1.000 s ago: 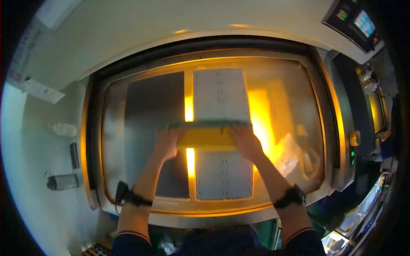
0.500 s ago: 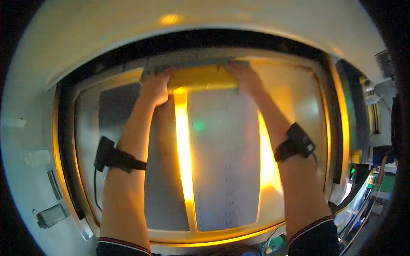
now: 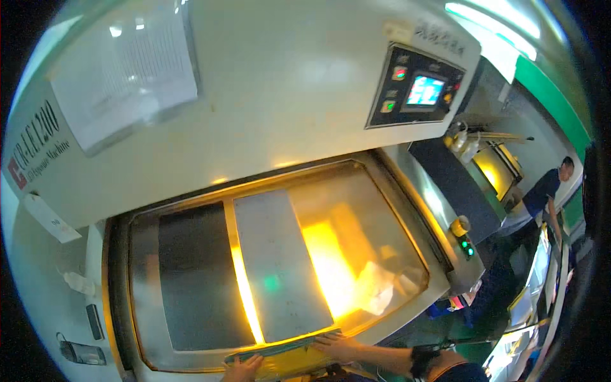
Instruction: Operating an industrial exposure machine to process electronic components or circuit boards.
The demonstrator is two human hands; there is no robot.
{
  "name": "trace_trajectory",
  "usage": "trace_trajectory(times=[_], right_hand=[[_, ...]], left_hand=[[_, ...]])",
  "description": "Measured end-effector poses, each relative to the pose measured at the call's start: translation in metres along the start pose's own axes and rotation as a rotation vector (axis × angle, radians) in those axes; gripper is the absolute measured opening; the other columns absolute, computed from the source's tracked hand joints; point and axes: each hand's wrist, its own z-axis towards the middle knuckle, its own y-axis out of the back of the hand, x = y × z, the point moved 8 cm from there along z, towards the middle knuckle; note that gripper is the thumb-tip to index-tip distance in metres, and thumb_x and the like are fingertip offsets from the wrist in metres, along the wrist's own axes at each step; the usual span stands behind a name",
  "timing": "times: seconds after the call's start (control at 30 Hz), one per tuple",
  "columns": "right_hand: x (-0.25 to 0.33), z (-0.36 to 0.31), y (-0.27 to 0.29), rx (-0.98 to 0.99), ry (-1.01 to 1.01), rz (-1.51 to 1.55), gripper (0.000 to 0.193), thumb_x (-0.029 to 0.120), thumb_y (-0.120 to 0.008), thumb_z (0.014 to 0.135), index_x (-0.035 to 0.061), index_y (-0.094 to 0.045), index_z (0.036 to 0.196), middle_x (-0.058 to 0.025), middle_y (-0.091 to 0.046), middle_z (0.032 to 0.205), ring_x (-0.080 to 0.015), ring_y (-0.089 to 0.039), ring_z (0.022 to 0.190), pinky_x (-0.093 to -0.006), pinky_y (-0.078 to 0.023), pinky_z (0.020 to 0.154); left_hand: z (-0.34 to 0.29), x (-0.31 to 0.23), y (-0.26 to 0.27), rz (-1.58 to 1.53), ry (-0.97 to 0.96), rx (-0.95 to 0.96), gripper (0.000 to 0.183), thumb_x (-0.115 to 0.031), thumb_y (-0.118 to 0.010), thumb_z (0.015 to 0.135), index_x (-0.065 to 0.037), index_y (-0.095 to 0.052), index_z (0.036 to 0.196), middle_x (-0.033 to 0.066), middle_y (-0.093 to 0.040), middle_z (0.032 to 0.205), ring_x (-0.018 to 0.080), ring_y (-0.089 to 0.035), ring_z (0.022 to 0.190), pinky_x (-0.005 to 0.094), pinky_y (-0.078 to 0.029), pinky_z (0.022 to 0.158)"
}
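Note:
A wide yellow bar with a greenish edge (image 3: 286, 356) lies along the near edge of a lit glass bed (image 3: 407, 242). At the bar's left end, my left hand (image 3: 243, 368) holds it, cut off partly by the lower border. My right hand (image 3: 336, 346) grips the right end, fingers over its top. Under the glass are a dark panel (image 3: 203, 280) on the left and a grey panel (image 3: 280, 261) in the middle. Bright yellow light shows between and beside them. A dark strap (image 3: 423, 361) with a small device is on my right forearm.
Above the bed rises a pale machine housing (image 3: 273, 76) with a control panel (image 3: 414, 89) and a papered sleeve (image 3: 127, 76). A whitish crumpled-looking patch (image 3: 375, 286) shows at the bed's right. Green-lit buttons (image 3: 468, 247) sit on the right frame. Another person (image 3: 541, 194) stands far right.
The yellow bar and both hands have come from the bed's far edge to its near edge. My view has lifted and turned, bringing in the housing, control panel and other person.

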Motion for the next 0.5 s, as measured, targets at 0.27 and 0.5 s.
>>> trace_trajectory(times=[0.27,0.5], right_hand=[[-0.011,0.047,0.092,-0.176,0.067,-0.265,0.077,0.012,-0.068,0.078,0.0111,-0.035,0.148,-0.0156,-0.038,0.15,-0.0337,-0.038,0.137,-0.0482,-0.031,0.111],[-0.013,-0.04,0.087,-0.577,-0.167,-0.188,0.069,0.009,-0.061,0.08,0.0192,-0.039,0.146,-0.0085,-0.031,0.155,-0.0304,-0.02,0.147,-0.0644,-0.028,0.108]], left_hand=[[0.066,0.01,0.104,0.21,0.193,0.052,0.073,-0.02,-0.066,0.078,-0.03,-0.039,0.145,0.0059,-0.039,0.151,0.0411,-0.04,0.134,0.0665,-0.033,0.106],[0.016,-0.079,0.106,0.362,0.284,-0.339,0.062,-0.022,-0.058,0.084,-0.035,-0.043,0.143,0.0069,-0.026,0.157,0.0398,-0.041,0.13,0.0758,-0.034,0.096]])
